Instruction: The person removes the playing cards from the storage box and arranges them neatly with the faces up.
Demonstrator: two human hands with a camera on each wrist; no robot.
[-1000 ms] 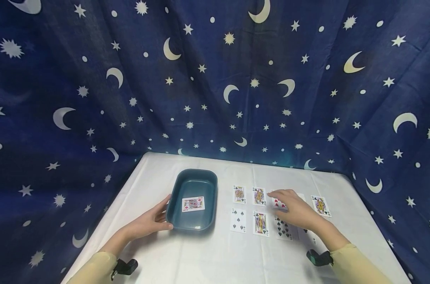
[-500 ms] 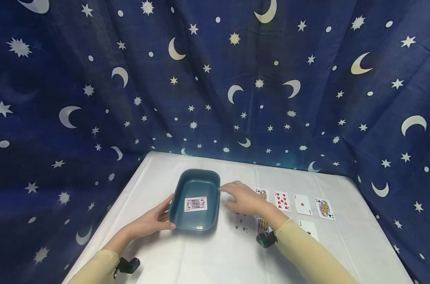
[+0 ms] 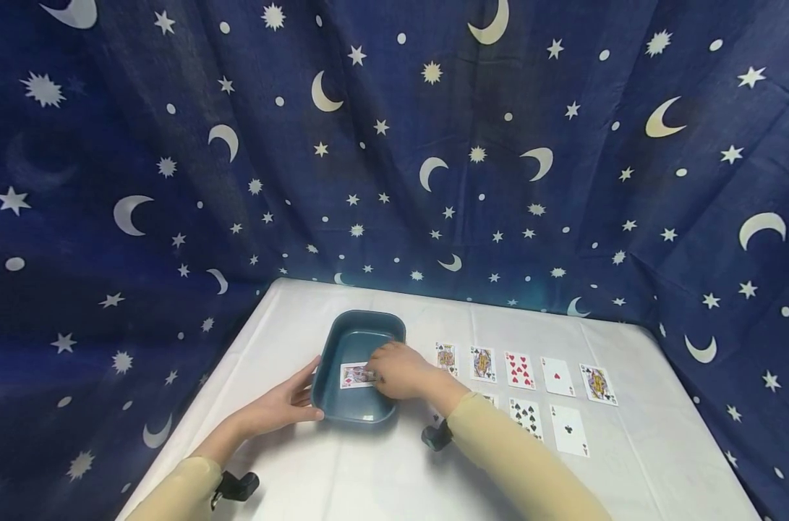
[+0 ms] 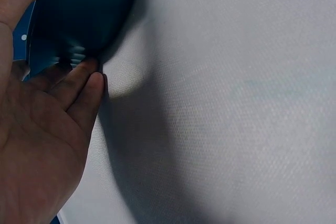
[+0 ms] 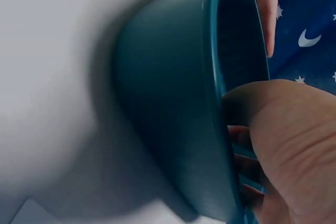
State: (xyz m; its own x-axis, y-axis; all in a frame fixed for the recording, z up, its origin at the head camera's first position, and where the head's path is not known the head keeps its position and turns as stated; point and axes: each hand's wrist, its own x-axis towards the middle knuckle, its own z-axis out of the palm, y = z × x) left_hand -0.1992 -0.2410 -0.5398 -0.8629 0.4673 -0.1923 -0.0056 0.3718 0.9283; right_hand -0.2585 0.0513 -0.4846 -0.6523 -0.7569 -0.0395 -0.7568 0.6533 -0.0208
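In the head view my left hand (image 3: 280, 407) rests against the left outer wall of a dark teal plastic tub (image 3: 338, 325), thumb near its front corner. The left wrist view shows its fairly straight fingers (image 4: 79, 90) touching the tub's outside (image 4: 84, 9). My right hand (image 3: 401, 370) reaches over the right rim into the tub, fingers bent downward. Its fingertips cover the right end of a diamonds face playing card (image 3: 354, 375) lying flat on the tub floor; whether they touch it is hidden. In the right wrist view, its fingers (image 5: 249, 166) are inside the tub.
To the tub's right, several face-up playing cards lie in two rows on the white cloth: a hearts card (image 3: 520, 370), an ace of hearts (image 3: 557, 377), a spades card (image 3: 526, 417), an ace of clubs (image 3: 569, 430). A starry blue curtain (image 3: 459, 145) hangs behind.
My right hand has swept left from above the card rows, past the tub's right rim, into the tub. The rows are uncovered again on the right. My left hand stays against the tub.
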